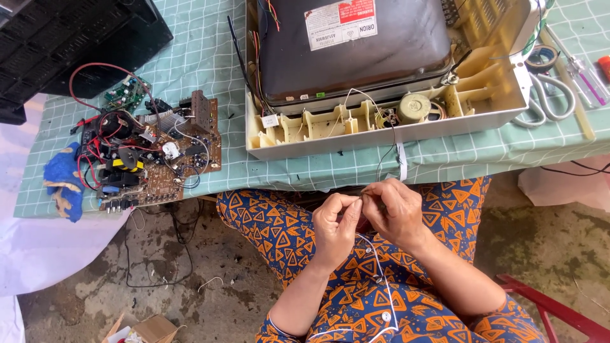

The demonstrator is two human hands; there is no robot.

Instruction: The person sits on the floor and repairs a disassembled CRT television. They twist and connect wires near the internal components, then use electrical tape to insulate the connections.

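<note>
A: Two hands meet in the head view, just below the edge of the surface (210,57), which is spread with a pale green checked cloth. The left hand (335,223) and the right hand (395,209) both have their fingertips pinched narrow on a thin dark wire (384,155). Where does that wire lead?

B: Upward, over the cloth's edge, into the opened cream television casing (381,130), whose dark picture tube (356,47) lies with its back toward the camera. The wire's free end sits between the two hands, over the lap.

A: What else lies on the surface?

B: At left, a brown circuit board (155,155) crowded with parts and red leads, with a blue rag (63,181) just beside it and a black rear cover (76,38) beyond. At right, scissors (549,98), a roll of tape (542,58) and screwdrivers (581,73).

A: What could go wrong from here?

B: In my judgement, a sharp pull on the thin wire could tear it from its joint inside the casing, since it is already drawn over the casing's rim. The fine end could also slip from the pinch or fray. Whether bare strands are exposed is too small to tell.
</note>
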